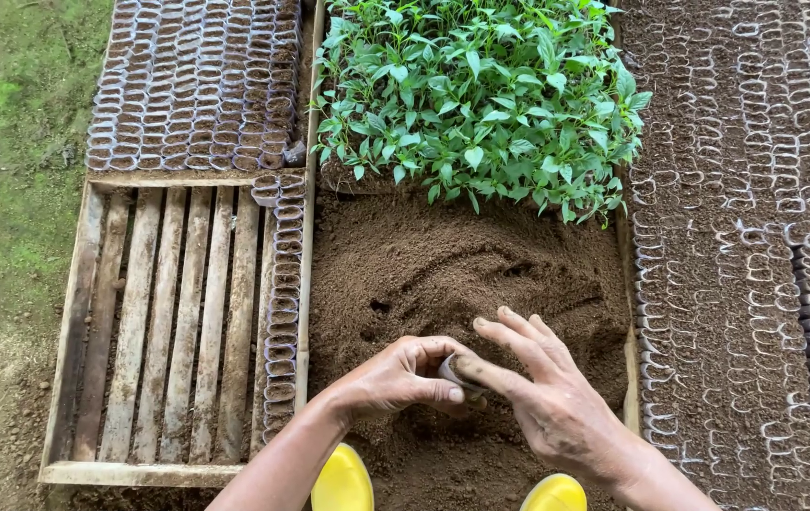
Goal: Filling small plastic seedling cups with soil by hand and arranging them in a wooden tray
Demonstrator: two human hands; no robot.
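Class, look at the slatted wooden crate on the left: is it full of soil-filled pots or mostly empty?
Mostly empty. The wooden crate shows bare slats; only one column of small soil-filled pots lines its right edge.

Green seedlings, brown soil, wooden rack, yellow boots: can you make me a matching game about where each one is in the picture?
Things:
1. leafy green seedlings
2. loose brown soil heap
3. slatted wooden rack
4. rounded yellow boot tips

Places:
A. left side, beside the soil
B. bottom edge, below the hands
C. top middle, behind the soil
D. centre, under the hands

The left hand cups a small pot while the right hand presses a finger into it.

Pairs: 1-C, 2-D, 3-A, 4-B
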